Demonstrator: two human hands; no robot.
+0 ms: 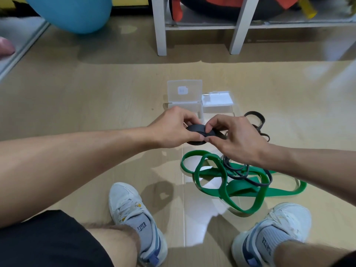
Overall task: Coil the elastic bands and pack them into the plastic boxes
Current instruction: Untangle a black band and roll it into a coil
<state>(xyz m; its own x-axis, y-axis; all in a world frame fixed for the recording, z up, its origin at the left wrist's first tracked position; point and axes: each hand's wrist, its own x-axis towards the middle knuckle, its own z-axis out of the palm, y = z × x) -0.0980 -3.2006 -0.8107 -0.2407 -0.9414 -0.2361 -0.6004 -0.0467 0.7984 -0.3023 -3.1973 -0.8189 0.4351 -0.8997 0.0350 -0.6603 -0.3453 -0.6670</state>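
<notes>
A dark grey elastic band, partly wound into a flat coil (pixel 198 134), is held above the floor between both hands. My left hand (pixel 173 128) pinches the coil's left side. My right hand (pixel 237 137) grips its right side, and the band's loose tail (pixel 242 173) drops under that hand onto a tangled green elastic band (pixel 215 178) on the floor. A second dark band (pixel 257 120) lies behind my right hand. Two clear plastic boxes stand just beyond the hands: the left box (pixel 185 93) with its lid up, the right box (pixel 217 102) beside it.
A white shelf frame (pixel 161 31) with red and black gear stands at the back. A blue exercise ball (pixel 71 12) sits far left. My two white shoes (pixel 133 218) rest on the wooden floor near the bottom edge.
</notes>
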